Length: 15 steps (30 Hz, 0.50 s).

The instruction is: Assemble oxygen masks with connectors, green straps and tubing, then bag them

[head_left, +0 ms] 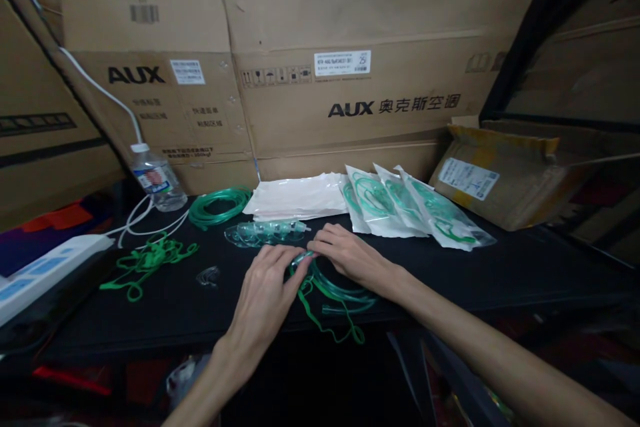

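Observation:
Near the front of the black table, both hands meet over a clear green oxygen mask, which is largely covered by fingers. My left hand is closed on its left side, thumb and fingers pinching it. Across from it, my right hand has its fingertips closed at the mask's upper right edge. A green elastic strap trails from the mask toward the table's front edge. Coiled green tubing lies beneath my right hand. Just behind the hands rests a row of nested clear masks.
White pouches lie at the back, beside filled clear-front packs. On the left are a tubing coil, green straps, small metal strips, a bottle and a power strip. Cardboard boxes wall the back.

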Each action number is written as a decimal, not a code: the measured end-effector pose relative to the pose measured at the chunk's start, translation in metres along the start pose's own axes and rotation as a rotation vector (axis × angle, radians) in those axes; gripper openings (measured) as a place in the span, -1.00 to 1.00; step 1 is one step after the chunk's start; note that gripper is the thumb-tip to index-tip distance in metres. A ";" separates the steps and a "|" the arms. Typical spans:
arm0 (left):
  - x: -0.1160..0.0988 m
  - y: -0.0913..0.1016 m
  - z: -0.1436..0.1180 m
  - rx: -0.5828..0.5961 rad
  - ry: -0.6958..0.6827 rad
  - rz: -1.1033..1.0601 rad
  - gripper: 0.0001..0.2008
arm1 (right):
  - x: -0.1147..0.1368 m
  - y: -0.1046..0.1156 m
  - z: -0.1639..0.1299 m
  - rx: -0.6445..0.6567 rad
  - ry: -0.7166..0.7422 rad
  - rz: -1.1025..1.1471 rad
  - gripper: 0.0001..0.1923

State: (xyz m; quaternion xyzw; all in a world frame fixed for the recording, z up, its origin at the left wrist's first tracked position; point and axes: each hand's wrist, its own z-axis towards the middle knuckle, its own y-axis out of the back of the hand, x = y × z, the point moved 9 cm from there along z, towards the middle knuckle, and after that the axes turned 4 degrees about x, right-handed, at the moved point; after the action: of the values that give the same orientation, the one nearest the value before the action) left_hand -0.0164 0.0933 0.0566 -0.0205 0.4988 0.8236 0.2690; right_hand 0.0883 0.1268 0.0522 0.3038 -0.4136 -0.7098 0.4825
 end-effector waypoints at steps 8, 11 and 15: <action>-0.002 0.004 0.005 -0.013 -0.017 0.054 -0.80 | -0.005 -0.008 -0.001 -0.006 0.029 0.067 -0.68; 0.000 0.006 0.007 0.023 -0.016 0.045 -0.80 | -0.003 -0.002 -0.002 -0.034 0.040 0.093 -0.70; 0.002 0.009 0.009 0.012 -0.006 0.029 -0.83 | -0.002 0.004 -0.003 -0.073 0.046 0.136 -0.70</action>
State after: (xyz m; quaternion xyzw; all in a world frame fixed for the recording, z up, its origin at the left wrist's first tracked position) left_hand -0.0204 0.0983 0.0678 -0.0091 0.5031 0.8246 0.2585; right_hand 0.0928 0.1277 0.0542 0.2736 -0.3957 -0.6829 0.5498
